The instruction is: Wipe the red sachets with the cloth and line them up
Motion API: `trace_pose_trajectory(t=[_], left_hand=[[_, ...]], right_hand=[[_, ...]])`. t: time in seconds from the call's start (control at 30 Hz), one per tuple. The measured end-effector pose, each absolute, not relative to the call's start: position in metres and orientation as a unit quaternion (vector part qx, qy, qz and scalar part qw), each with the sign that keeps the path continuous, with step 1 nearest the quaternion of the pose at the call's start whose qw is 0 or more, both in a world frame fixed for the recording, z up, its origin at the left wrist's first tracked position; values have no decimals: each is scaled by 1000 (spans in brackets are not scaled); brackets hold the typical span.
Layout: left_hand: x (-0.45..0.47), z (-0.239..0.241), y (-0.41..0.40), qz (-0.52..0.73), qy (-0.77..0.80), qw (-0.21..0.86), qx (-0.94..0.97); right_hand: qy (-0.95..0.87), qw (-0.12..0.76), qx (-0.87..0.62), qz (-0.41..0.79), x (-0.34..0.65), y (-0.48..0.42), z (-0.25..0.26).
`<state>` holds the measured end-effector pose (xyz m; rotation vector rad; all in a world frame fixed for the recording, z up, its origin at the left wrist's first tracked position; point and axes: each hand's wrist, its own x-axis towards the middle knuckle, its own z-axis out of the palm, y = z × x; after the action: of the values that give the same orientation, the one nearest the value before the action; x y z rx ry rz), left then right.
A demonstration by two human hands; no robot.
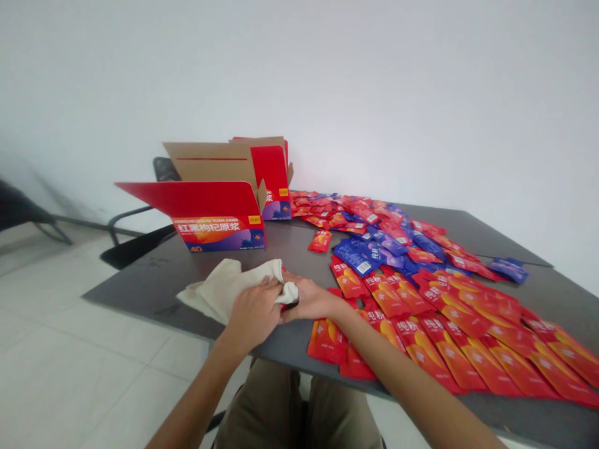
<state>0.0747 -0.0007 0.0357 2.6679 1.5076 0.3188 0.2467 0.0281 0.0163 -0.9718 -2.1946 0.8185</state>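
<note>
Cloth (219, 288), pale and creased, is bunched near the table's front edge, its loose end spread to the left over the dark top and its other end gathered between the two hands. It looks light, soft and limp, with nothing in it to break; a thick fold near the middle should give the surest hold, since a single corner would probably let the rest sag. The left hand (255, 312) lies palm down over it, fingers bent and closed on the gathered folds. The right hand (309, 299) comes in from the other side, turned inward against the bunched end; its fingertips are hidden, so I cannot tell how firmly they are closed. A bit of red (287, 307) shows between the hands, too covered to identify. Both forearms reach forward from the lap and converge, the right one passing above the nearest red pouches (430, 349). Those pouches lie in overlapping rows, and their glossy skins look smooth and perhaps slippery, pliable, and easiest to pinch by a flat edge. Behind them, blue pouches (360, 255) mix with more red ones in a loose heap. Farther left, two open boxes (219, 234) stand on the table (145, 280).
</note>
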Motion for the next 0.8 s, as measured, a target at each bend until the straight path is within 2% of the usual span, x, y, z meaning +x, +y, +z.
trace_pose_trajectory(t=[0.67, 0.8], left_hand=[[59, 24, -14, 119, 467, 43, 875], [76, 36, 2, 107, 489, 34, 865]], right_hand=[[-832, 284, -386, 281, 246, 28, 16], [-824, 310, -367, 302, 247, 29, 16]])
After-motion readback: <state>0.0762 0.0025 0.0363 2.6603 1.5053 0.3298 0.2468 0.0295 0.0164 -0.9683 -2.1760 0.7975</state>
